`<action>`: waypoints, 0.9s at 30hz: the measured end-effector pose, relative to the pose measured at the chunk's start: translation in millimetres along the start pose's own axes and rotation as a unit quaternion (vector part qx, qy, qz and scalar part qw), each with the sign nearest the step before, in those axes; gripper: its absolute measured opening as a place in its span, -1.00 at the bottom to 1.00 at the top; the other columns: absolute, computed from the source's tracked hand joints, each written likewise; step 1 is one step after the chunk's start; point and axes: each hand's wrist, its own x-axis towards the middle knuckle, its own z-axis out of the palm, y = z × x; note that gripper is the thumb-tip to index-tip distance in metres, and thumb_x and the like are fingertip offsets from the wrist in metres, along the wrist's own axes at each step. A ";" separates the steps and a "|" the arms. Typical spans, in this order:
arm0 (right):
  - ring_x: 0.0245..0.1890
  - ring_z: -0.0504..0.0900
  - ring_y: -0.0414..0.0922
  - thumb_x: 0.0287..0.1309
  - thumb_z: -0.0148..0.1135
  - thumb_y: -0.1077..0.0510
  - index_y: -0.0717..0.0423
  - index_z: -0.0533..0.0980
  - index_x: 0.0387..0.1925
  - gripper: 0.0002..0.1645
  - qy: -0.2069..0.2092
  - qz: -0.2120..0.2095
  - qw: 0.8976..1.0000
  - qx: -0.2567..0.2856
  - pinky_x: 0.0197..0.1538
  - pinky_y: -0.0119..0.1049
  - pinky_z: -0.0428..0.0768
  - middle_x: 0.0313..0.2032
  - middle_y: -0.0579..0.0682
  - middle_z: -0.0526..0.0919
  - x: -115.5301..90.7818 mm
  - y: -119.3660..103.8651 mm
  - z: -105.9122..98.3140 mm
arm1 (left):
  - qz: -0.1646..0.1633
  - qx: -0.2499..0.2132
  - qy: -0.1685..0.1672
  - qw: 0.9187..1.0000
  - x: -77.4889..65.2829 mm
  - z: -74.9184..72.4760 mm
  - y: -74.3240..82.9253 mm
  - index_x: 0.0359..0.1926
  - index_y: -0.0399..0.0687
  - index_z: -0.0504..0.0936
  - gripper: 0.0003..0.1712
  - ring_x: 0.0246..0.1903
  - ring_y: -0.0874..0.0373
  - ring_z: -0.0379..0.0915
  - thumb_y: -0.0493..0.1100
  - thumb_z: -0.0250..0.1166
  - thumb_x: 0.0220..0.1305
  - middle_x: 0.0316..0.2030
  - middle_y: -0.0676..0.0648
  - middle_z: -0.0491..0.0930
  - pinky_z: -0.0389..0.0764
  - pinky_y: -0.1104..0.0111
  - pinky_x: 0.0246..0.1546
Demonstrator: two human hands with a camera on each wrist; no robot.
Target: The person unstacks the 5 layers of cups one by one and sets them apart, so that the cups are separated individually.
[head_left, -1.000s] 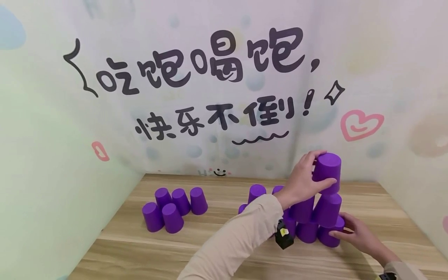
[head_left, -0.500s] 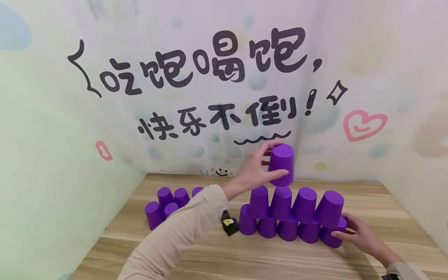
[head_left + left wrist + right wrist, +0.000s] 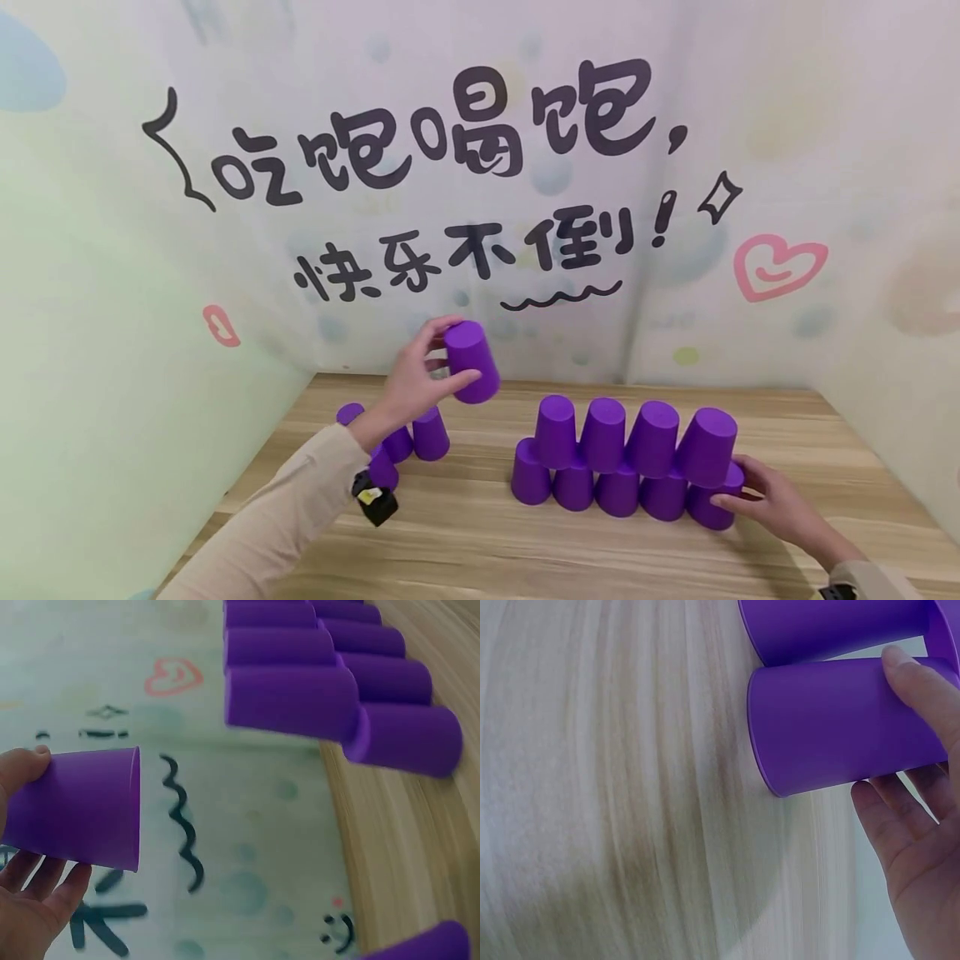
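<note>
Purple cup [image 3: 472,362], base up and slightly tilted, is in the air, gripped between thumb and fingers of the left hand [image 3: 416,379]. Half a second earlier it was above the two-tier row [image 3: 618,492]; it is now left of that row, nearer the loose cups [image 3: 430,437]. Row unchanged: four cups on five. Right hand [image 3: 772,504] remains on the bottom end cup [image 3: 707,510], thumb and fingers against opposite sides.
</note>
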 end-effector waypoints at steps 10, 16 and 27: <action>-0.28 0.42 -0.54 -0.13 0.31 0.33 0.52 0.28 -0.02 -0.38 0.004 0.011 1.000 -0.005 -0.35 -0.45 0.56 -0.25 -0.56 0.37 -0.3 -0.9 -0.5 | -0.084 0.010 0.049 0.995 -55.5 -14.0 -61.1 0.14 -0.12 0.28 -0.28 -0.06 -0.04 0.38 -0.25 0.39 -0.08 -0.02 -0.19 0.42 0.51 0.22 -0.12; -0.29 0.43 -0.53 -0.15 0.33 0.31 0.51 0.30 -0.02 -0.37 0.005 0.011 1.000 -0.010 -0.34 -0.44 0.56 -0.23 -0.38 0.45 1.4 -2.2 0.9 | -0.094 0.054 0.069 0.992 -87.9 -5.6 -98.2 0.10 -0.21 0.32 -0.27 -0.06 -0.10 0.39 -0.25 0.42 -0.14 -0.05 -0.22 0.43 0.50 0.16 -0.12; -0.28 0.44 -0.53 -0.17 0.33 0.35 0.52 0.30 -0.06 -0.40 0.013 -0.011 1.000 -0.006 -0.35 -0.47 0.55 -0.26 -0.58 0.37 0.6 0.8 1.4 | -0.113 0.125 0.050 0.984 -111.2 9.5 -132.2 0.05 -0.29 0.32 -0.32 -0.02 -0.21 0.34 -0.40 0.39 -0.17 -0.03 -0.33 0.40 0.47 0.04 -0.12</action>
